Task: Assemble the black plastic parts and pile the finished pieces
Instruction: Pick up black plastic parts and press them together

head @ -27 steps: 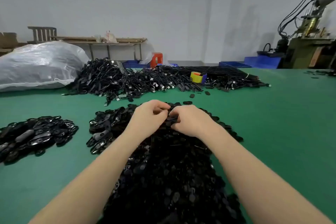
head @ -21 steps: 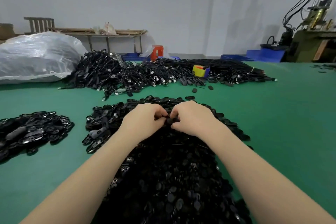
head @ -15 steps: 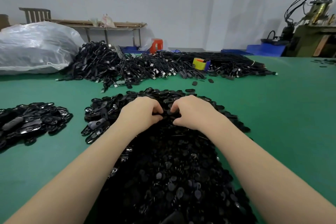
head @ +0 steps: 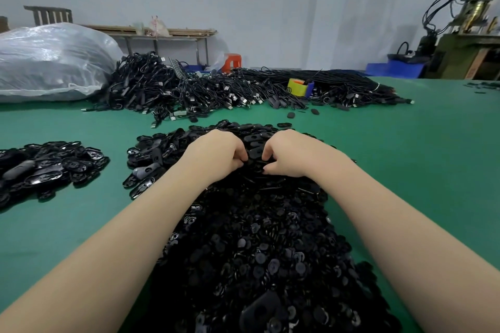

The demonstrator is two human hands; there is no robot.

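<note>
Both forearms reach in from the lower corners of the frame and meet just above its centre, over a big heap of black plastic parts point(head: 251, 238) that runs from the bottom edge up the middle of the green table point(head: 422, 159). The left hand point(head: 216, 155) has its fingers curled under, tips pressed down into the heap close to a small black piece point(head: 254, 153) lying between the two hands; whether those fingers actually pinch a part cannot be told, since the tips are hidden against the dark plastic. The right hand point(head: 290, 154) is curled the same way, knuckles up, fingertips at the same spot, and its grip is just as unclear. At the left edge of the frame, apart from the main heap, lies a smaller pile of glossy black pieces point(head: 46, 167). Across the upper middle stretches a tangle of black cables point(head: 205, 89) with a yellow tape roll point(head: 297, 87) sitting in it. A clear plastic bag point(head: 51, 62) bulges at the upper left, and a machine point(head: 470, 35) stands at the upper right
</note>
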